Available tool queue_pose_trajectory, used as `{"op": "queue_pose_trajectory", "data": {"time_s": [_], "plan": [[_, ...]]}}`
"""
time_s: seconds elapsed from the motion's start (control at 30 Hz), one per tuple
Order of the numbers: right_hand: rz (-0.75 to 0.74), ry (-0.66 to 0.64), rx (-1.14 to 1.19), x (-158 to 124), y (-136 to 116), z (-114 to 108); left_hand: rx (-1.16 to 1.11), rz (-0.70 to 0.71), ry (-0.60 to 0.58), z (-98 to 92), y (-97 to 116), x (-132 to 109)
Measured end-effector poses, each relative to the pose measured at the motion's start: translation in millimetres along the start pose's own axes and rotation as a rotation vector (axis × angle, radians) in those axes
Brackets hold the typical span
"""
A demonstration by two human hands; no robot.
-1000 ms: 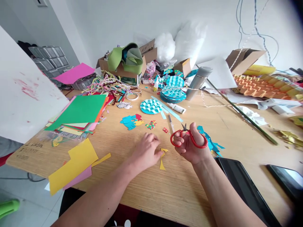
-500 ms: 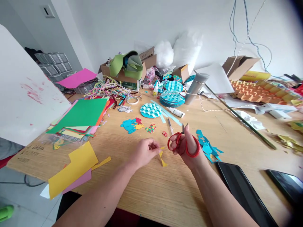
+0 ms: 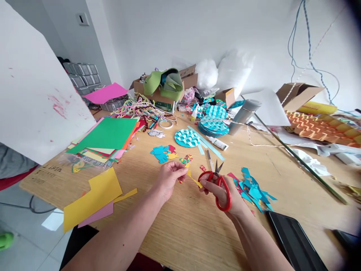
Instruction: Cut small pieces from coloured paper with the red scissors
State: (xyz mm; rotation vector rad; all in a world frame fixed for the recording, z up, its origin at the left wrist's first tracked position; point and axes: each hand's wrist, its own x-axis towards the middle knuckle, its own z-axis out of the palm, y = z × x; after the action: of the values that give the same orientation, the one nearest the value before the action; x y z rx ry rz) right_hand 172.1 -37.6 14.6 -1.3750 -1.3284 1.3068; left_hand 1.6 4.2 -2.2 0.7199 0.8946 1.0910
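Observation:
My left hand pinches a thin strip of yellow paper between thumb and fingertips, just above the table. The strip's free end reaches toward my right hand, whose fingers are in the red handles of the scissors. The scissor blades point away from me and stand slightly apart. Small multicoloured paper pieces lie just beyond my left fingers, near blue paper fish. Blue paper scraps lie right of my right hand. A pen rests behind the scissors.
Yellow paper and a stack of coloured sheets lie at left. A round woven blue piece, a glue bottle and a grey flask stand or lie farther back. A black phone is at right.
The view has shifted, so the table items appear farther right and lower. My right hand has turned with the scissors and come closer to the yellow strip, which now slants toward it.

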Motion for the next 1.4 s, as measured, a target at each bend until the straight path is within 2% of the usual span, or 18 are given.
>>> {"op": "queue_pose_trajectory", "data": {"time_s": [0.1,0.27,0.33,0.47,0.57,0.73,0.87,0.97,1.17,1.4], "plan": [[-0.056,0.026,-0.042,-1.1,-2.2,1.4,-0.048,-0.071,-0.065,0.8,1.8,-2.4],[-0.138,0.074,-0.049,-8.1,-9.0,5.5,-0.041,-0.346,-0.288,3.8,3.5,-9.6],[-0.174,0.065,-0.098,-10.3,-10.6,7.8,-0.003,-0.371,-0.335,5.7,3.3,-12.3],[-0.248,0.102,-0.295,-12.0,-12.2,12.6,0.077,-0.278,-0.272,8.0,3.2,-14.9],[-0.244,0.111,-0.368,-11.6,-11.8,14.0,0.133,-0.23,-0.233,6.9,2.8,-14.0],[-0.194,0.101,-0.243,-11.0,-3.5,13.4,0.026,-0.199,-0.173,3.6,3.6,-10.1],[-0.053,-0.048,-0.101,-13.1,4.8,19.6,-0.165,-0.183,-0.141,3.4,7.0,-9.1],[-0.01,-0.101,-0.177,-15.0,9.7,25.5,-0.22,-0.19,-0.125,4.3,7.2,-9.7],[-0.041,-0.134,-0.314,-15.6,15.3,28.4,-0.232,-0.188,-0.111,5.9,3.8,-11.2],[-0.021,-0.1,-0.293,-16.0,11.8,29.1,-0.233,-0.172,-0.129,7.9,3.3,-12.8]]}}
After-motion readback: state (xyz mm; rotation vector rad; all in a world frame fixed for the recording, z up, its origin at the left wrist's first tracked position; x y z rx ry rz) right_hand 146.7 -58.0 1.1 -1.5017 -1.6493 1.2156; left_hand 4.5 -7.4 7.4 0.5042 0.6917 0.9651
